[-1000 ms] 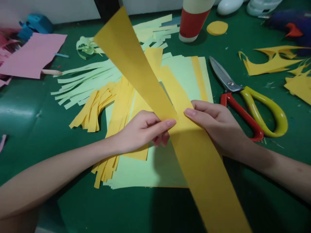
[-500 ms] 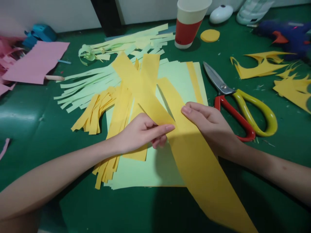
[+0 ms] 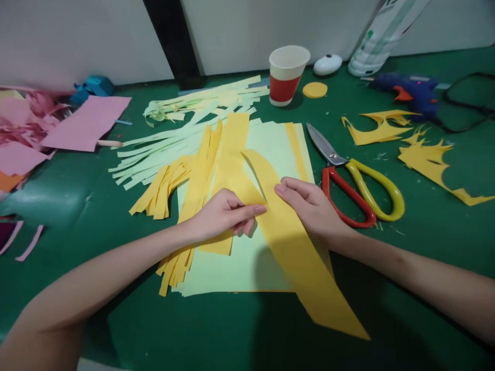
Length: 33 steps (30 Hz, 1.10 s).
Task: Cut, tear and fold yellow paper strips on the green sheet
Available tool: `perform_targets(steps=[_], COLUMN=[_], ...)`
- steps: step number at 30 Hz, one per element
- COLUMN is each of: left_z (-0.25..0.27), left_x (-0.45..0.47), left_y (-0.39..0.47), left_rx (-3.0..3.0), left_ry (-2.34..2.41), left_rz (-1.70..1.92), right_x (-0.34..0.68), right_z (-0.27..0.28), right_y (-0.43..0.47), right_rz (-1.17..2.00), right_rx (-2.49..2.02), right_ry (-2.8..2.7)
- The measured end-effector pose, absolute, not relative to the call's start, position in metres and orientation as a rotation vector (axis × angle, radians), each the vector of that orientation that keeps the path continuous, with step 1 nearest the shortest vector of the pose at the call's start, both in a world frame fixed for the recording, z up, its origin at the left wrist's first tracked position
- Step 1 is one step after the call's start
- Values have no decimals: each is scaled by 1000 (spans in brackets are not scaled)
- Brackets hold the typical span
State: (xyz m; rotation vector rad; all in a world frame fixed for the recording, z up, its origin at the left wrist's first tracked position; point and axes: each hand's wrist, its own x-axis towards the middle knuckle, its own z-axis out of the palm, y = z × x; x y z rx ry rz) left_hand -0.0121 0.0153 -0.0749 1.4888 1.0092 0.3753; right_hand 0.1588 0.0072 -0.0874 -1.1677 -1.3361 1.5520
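Both hands hold a long yellow paper strip (image 3: 294, 247) above a stack of pale green sheets (image 3: 232, 278). A narrow split runs down from its upper end, parting it into two pieces. My left hand (image 3: 232, 216) is closed, pinching the left piece between thumb and fingers near the split's lower end. My right hand (image 3: 309, 206) pinches the strip's right edge, thumb on top. The strip's lower end hangs toward the table's front. Under and beside my left hand lie another yellow strip (image 3: 235, 131) and fringed yellow paper (image 3: 199, 180). The left piece's upper end blends with the yellow paper beneath.
Scissors (image 3: 332, 157) with red and yellow handles lie right of the stack. Behind are a paper cup (image 3: 284, 87), a yellow paper disc (image 3: 315, 90) and a blue glue gun (image 3: 406, 93). Yellow offcuts (image 3: 429, 159) lie right, green fringe (image 3: 162, 136) and pink paper (image 3: 87, 123) left.
The view has pulled back, so everything looks smaller. The left piece of the strip has dropped from sticking up toward the upper left. Both hands keep their pinches.
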Motion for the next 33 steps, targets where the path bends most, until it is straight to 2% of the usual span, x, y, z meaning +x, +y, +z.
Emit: perform_targets(steps=[13,28,33], left_z=[-75,-77,-77], left_x=[-14,-14,-15], left_y=[15,15,15], left_rx=[1565,1489,1687], left_ry=[930,986,933], left_rz=[305,391,239], right_x=[162,162,162], right_z=[-92,-93,-91], right_y=[8,8,6], right_rz=[1539,1531,1480], right_rx=[-1078,-1079,-1111], right_ry=[-1446,-1456,-1507])
